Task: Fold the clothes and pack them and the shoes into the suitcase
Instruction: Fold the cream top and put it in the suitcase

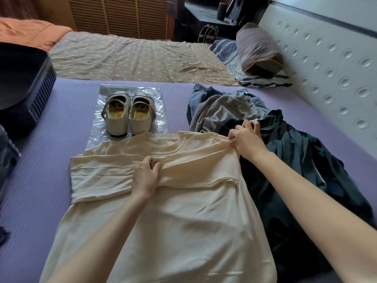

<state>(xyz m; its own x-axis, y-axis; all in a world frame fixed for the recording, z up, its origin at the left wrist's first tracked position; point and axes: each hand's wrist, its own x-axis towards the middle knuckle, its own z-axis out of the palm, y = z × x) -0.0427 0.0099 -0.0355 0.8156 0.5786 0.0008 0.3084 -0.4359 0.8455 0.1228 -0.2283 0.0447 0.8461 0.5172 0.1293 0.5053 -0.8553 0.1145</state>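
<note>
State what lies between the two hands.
Head view: a fold of the cream shirt, pinched by left hand and right hand at its ends.

On the mat, nearest the person, the shirt lay spread, collar at the far end. The shoes stood side by side on a plastic sheet just beyond the collar, slightly left; the shirt's far edge overlapped the sheet. A heap of clothes lay right of both, touching the shirt's right side. The suitcase sat at the far left. A pillow lay behind the heap, beside the headboard on the right.
</note>
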